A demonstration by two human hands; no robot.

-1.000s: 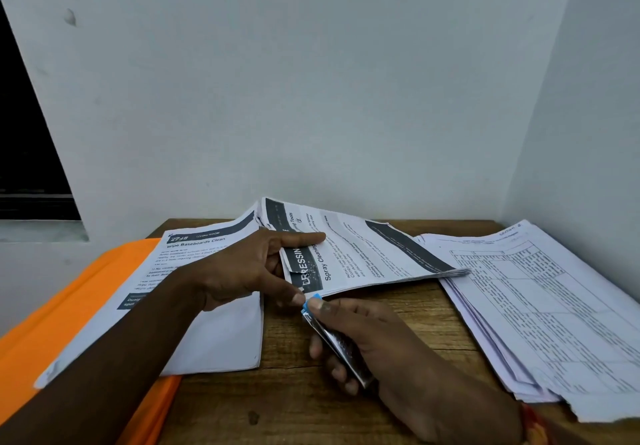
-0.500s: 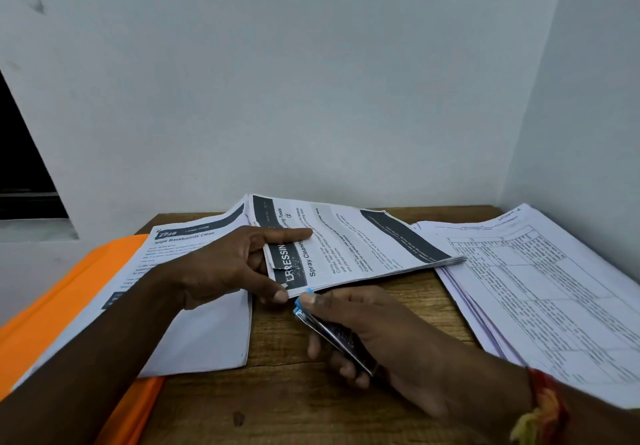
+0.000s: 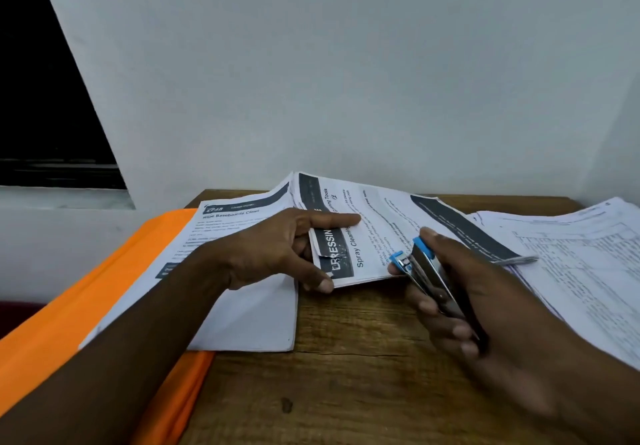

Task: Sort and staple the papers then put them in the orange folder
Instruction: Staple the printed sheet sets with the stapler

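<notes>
My left hand (image 3: 277, 247) pinches the near corner of a sheaf of printed papers (image 3: 388, 233) with a dark header band, holding it lifted off the wooden table (image 3: 339, 358). My right hand (image 3: 464, 292) grips a blue and silver stapler (image 3: 422, 271), whose jaws sit at the sheaf's near edge, right of the pinched corner. To the left lies the orange folder (image 3: 69, 327), with another printed sheaf (image 3: 242, 313) resting on it under my left forearm.
A spread pile of papers with printed tables (image 3: 575, 264) covers the table's right side up to the wall. A white wall stands close behind the table. A dark window opening (image 3: 41, 98) is at the upper left.
My right hand has carried the stapler from below the pinched corner to the right along the sheaf's near edge. The left hand keeps its pinch on the corner.
</notes>
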